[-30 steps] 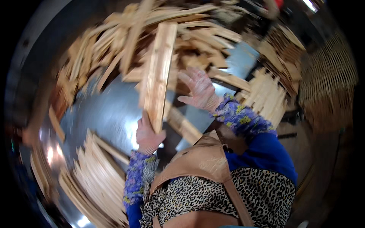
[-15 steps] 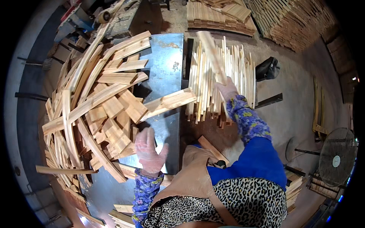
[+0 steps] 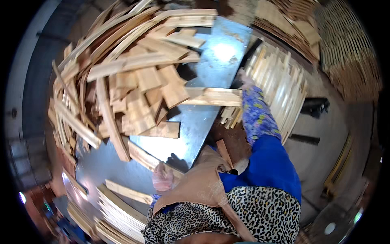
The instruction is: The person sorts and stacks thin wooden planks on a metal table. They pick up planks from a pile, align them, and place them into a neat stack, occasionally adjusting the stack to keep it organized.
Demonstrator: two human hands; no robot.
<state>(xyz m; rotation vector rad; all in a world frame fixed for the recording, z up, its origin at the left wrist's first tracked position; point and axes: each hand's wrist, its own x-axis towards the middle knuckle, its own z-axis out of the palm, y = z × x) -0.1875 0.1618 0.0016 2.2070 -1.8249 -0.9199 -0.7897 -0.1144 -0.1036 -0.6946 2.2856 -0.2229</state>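
Note:
My left hand [image 3: 162, 178], in a pinkish knit glove, is low over the near part of the metal table, beside a long board [image 3: 143, 157]. Its fingers look loosely apart, with nothing seen in them; the hand's shadow falls on the metal. Further off, my right hand [image 3: 246, 79], gloved as well, reaches to the left side of a stack of pale wood strips [image 3: 280, 77]. Motion smears its fingers, and whether they grip a strip does not show. Between the hands, a board [image 3: 213, 96] sticks out past the table's right edge, its end by my right sleeve.
A loose heap of boards [image 3: 140, 81] covers the left of the metal table [image 3: 211, 53]. Stacked planks [image 3: 120, 211] stand at the near left. Larger lumber stacks [image 3: 345, 49] rise at the far right. A black bag-like object [image 3: 315, 106] lies beside the strips.
The view has shifted left and turned. My right hand has come down at the strip stack; the strip it held raised no longer stands up. My left hand has drawn back toward my body.

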